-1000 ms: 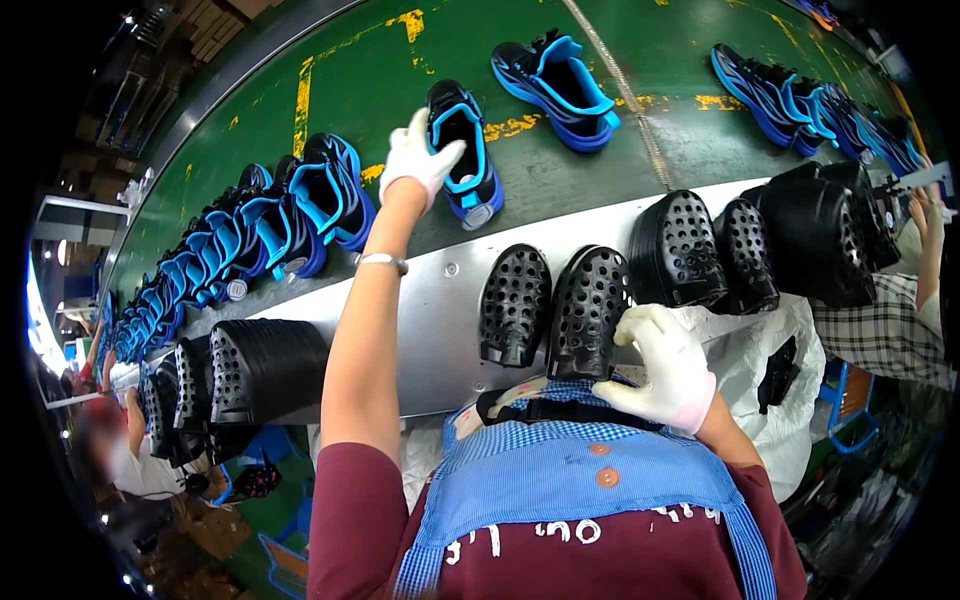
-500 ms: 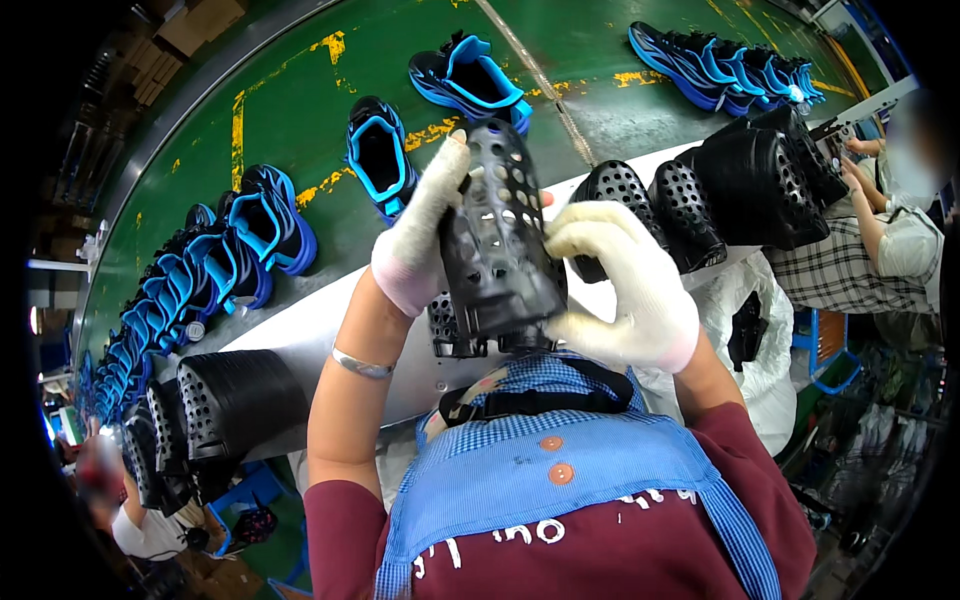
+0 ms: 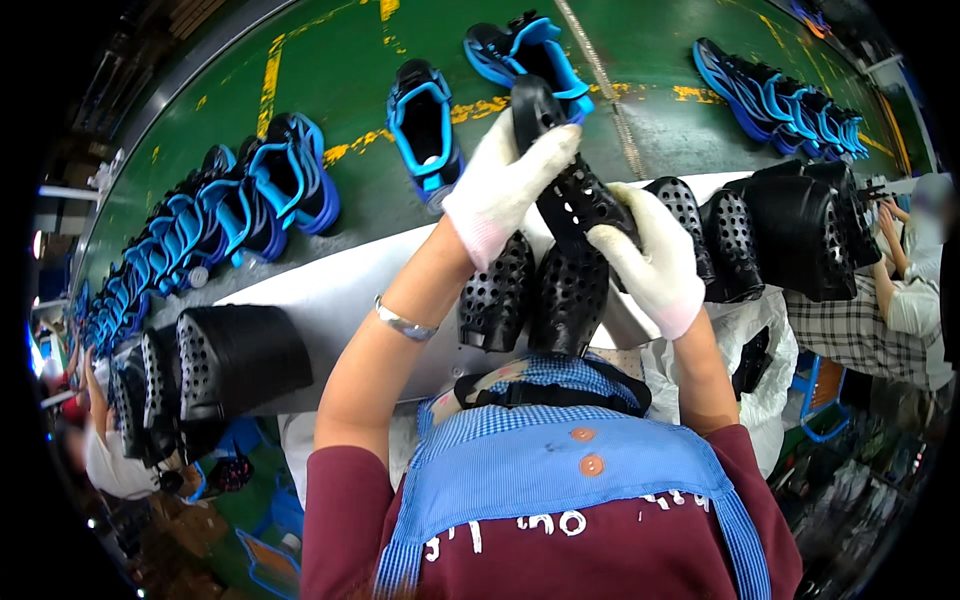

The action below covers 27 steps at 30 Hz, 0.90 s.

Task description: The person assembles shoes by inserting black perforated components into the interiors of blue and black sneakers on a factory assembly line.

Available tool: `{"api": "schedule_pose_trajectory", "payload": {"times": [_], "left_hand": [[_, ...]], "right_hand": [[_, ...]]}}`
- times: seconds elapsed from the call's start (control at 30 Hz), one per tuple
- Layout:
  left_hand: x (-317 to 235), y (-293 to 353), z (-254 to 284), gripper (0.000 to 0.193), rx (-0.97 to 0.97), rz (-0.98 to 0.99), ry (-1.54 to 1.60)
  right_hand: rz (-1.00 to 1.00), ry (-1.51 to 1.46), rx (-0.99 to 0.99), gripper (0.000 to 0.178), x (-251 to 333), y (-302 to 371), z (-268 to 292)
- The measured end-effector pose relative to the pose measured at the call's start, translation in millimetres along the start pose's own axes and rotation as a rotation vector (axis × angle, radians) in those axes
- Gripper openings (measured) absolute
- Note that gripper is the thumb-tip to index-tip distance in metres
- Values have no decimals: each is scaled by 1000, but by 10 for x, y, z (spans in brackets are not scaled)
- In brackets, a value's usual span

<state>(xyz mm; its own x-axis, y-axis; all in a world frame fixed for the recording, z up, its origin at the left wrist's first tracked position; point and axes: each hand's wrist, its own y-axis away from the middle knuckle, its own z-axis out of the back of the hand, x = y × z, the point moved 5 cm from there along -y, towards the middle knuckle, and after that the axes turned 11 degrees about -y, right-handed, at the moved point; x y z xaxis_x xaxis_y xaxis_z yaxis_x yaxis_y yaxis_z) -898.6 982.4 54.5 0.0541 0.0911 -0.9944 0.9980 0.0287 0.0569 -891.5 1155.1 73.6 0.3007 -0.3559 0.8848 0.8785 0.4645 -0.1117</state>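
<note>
Both of my hands wear white knit gloves. My left hand (image 3: 515,180) is closed around the upper part of a black perforated plastic shoe insert (image 3: 578,205), thumb across its front. My right hand (image 3: 655,255) grips the insert's lower end, thumb towards me; its other fingers are partly hidden. The insert is tilted, its upper end leaning left, above the light metal ledge (image 3: 385,275). Below it, close to my apron, stand two more black perforated inserts (image 3: 495,300). Beyond my hands, a black and blue sneaker (image 3: 425,130) and another sneaker (image 3: 530,60) rest on the green table.
Rows of blue-black sneakers stand at left (image 3: 290,180) and far right (image 3: 770,100). Nested black inserts sit on the ledge at left (image 3: 250,360) and right (image 3: 790,235). A white plastic bag (image 3: 770,330) hangs beside my right arm. Other people work at both sides.
The insert has turned from its broad perforated face to a narrower, tilted position. My right hand has closed on its lower end. The view has shifted, and two inserts below are now more exposed.
</note>
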Motion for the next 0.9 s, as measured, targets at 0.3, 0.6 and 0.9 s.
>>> {"api": "schedule_pose_trajectory", "payload": {"times": [0.3,0.6,0.9], "left_hand": [[300,-235,-80,43,134,87,80],[523,-806,21,65,-55,-202,-743],[727,-743,190,24,75,-201,-1268]], "right_hand": [[51,267,-128,25,-139,5,131],[-51,599,-126,24,-100,-73,773],[-38,529,318,44,-240,-1003,528]]}}
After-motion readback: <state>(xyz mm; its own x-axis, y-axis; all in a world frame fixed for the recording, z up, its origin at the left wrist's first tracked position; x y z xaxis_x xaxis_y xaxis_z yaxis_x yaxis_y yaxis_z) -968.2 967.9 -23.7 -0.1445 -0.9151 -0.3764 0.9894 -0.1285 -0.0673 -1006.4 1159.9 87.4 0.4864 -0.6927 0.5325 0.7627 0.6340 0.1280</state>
